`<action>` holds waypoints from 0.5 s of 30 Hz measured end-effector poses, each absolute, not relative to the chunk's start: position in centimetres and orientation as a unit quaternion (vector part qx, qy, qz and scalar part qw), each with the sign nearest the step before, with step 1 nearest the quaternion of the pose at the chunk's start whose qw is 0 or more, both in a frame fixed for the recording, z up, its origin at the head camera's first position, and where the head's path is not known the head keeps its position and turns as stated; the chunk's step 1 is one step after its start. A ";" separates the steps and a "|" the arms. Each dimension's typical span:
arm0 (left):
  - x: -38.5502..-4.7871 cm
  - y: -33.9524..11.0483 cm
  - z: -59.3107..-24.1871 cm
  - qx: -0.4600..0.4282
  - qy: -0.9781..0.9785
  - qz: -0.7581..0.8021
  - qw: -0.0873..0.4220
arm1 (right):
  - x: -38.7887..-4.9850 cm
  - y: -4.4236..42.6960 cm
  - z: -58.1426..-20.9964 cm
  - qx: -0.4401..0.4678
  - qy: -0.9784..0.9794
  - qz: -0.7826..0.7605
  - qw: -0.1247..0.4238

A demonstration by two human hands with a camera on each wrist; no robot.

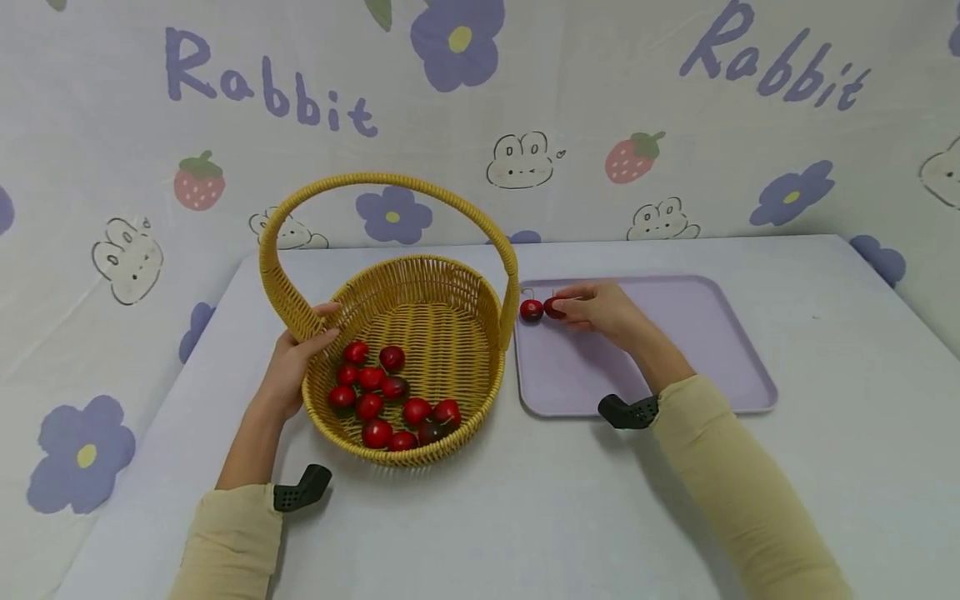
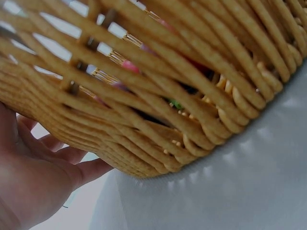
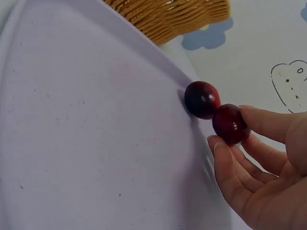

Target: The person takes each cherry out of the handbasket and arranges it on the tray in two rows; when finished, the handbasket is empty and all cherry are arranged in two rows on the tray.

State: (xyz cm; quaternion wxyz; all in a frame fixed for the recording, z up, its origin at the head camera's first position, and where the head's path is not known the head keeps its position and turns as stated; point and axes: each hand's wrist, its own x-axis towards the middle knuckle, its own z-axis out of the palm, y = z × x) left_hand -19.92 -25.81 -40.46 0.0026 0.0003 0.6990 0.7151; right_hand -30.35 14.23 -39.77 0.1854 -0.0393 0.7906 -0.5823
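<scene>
A yellow wicker basket point(image 1: 465, 333) with a tall handle holds several red cherries point(image 1: 371, 377), mostly toward its front left. My left hand point(image 1: 288, 371) grips the basket's left side near the handle base; in the left wrist view its fingers point(image 2: 91, 170) go behind the weave point(image 2: 144, 105). At the back left corner of the lilac tray point(image 1: 660, 350), my right hand point(image 1: 607, 315) pinches a dark red cherry point(image 3: 231, 124) between thumb and fingers. Another cherry point(image 1: 531, 311) lies right beside it, touching it in the right wrist view.
Basket and tray stand side by side on a white table point(image 1: 525, 517). A cloth point(image 1: 562, 100) printed with flowers, rabbits and strawberries hangs behind. Black devices point(image 1: 302, 489) are worn at both wrists, over beige sleeves.
</scene>
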 end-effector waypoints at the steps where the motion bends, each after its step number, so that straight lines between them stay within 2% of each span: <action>1: -19.9 -25.8 -40.5 0.001 0.699 0.715 0.003 | -30.4 14.3 -39.9 -0.036 0.793 -0.580 0.184; 15: -20.0 -25.8 -40.8 0.000 0.703 0.711 -0.003 | -30.8 13.8 -40.8 -0.006 0.817 -0.557 0.151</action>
